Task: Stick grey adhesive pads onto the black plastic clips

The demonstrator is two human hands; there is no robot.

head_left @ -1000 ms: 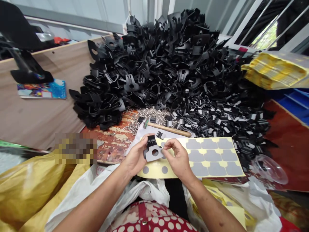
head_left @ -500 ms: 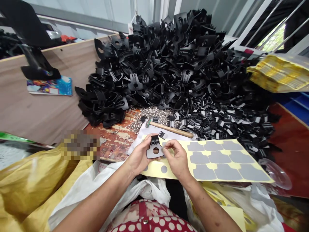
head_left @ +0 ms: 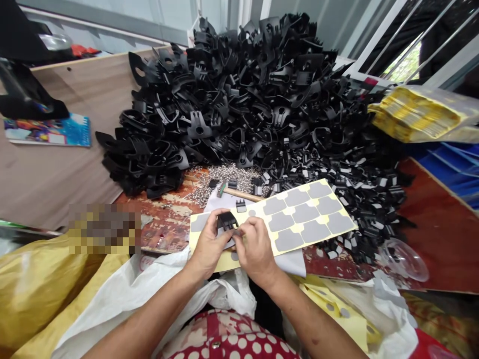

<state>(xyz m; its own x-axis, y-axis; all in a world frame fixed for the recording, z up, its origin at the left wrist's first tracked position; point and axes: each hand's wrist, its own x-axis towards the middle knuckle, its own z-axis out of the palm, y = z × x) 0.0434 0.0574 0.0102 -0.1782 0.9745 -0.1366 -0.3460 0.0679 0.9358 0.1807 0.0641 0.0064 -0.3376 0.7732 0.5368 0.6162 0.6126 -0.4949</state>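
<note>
My left hand (head_left: 207,249) grips a black plastic clip part (head_left: 227,219) that has hinge-like prongs and a flat grey face, now tilted and partly hidden by fingers. My right hand (head_left: 258,249) is closed, its thumb and fingertips pinching at the right edge of that part; whether a thin grey piece is also between them, I cannot tell. Beneath both hands lies a pale yellow backing sheet (head_left: 267,209) with rows of grey adhesive pads (head_left: 306,212). A small black clip piece (head_left: 240,206) with a grey pad rests on the sheet just beyond the hands.
A hammer (head_left: 239,193) lies behind the sheet, beside many small metal pins (head_left: 232,174). Behind rises a large heap of black plastic parts (head_left: 239,99), with small padded clips (head_left: 348,199) at right. A clear round lid (head_left: 404,259) and yellow bundle (head_left: 422,114) are farther right.
My right hand has moved in against the clip part, which has tilted in my left hand. The backing sheet has turned, its right end swinging up over the hammer handle. The view has shifted slightly.
</note>
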